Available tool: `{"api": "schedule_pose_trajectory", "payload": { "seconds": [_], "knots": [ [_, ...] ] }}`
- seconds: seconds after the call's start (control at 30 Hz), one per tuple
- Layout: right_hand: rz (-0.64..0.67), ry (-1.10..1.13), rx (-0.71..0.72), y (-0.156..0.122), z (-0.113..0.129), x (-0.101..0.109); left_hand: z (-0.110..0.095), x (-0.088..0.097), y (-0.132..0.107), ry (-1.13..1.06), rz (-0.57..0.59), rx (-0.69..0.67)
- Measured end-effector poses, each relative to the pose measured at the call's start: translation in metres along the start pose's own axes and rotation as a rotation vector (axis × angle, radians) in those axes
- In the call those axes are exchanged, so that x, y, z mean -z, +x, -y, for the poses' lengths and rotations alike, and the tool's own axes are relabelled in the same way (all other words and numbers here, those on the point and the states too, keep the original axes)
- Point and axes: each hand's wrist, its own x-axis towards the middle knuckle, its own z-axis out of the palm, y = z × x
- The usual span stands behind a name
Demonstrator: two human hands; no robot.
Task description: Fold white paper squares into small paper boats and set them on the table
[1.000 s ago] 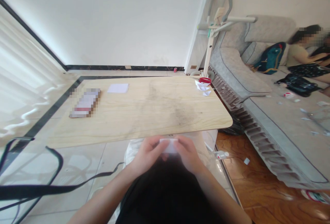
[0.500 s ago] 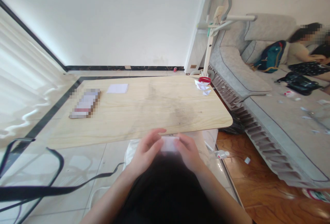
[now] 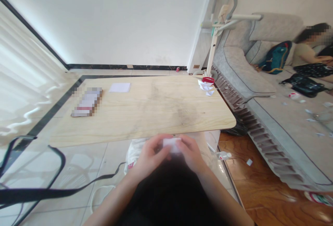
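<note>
A small white piece of paper (image 3: 172, 144), apparently folded, is held between my two hands just in front of the table's near edge. My left hand (image 3: 156, 151) grips its left side, the thumb lying over the paper's face. On the other side my right hand (image 3: 189, 149) pinches the right edge with thumb and fingers. Fine creases in the paper are too blurred to make out. Folded white paper shapes (image 3: 206, 88) lie at the far right of the table (image 3: 145, 115), with red-handled scissors (image 3: 208, 80) beside them.
A stack of white paper (image 3: 120, 87) and a blurred-out phone-like object (image 3: 87, 102) lie on the table's left side. A black strap (image 3: 85, 185) crosses the lower left. To the right stand a grey sofa (image 3: 262, 76), where a person sits, and a plastic bottle (image 3: 224, 155).
My left fingers have closed in over the paper, and the left thumb has moved further right across it. My right hand keeps its hold. The view has shifted slightly.
</note>
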Motion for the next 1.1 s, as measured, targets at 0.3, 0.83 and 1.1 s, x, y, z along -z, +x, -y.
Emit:
{"api": "schedule_pose_trajectory", "payload": {
  "seconds": [0.3,0.83,1.1],
  "knots": [
    [0.01,-0.036,0.032,0.0,0.0,0.001,-0.002,-0.002,-0.001,0.023,-0.009,0.0],
    [-0.007,-0.004,0.02,0.0,-0.004,0.001,0.009,0.003,-0.002,0.007,0.036,0.005],
    [-0.008,0.02,0.006,-0.001,-0.004,0.0,0.001,0.002,-0.002,0.004,0.021,0.023]
  ]
}}
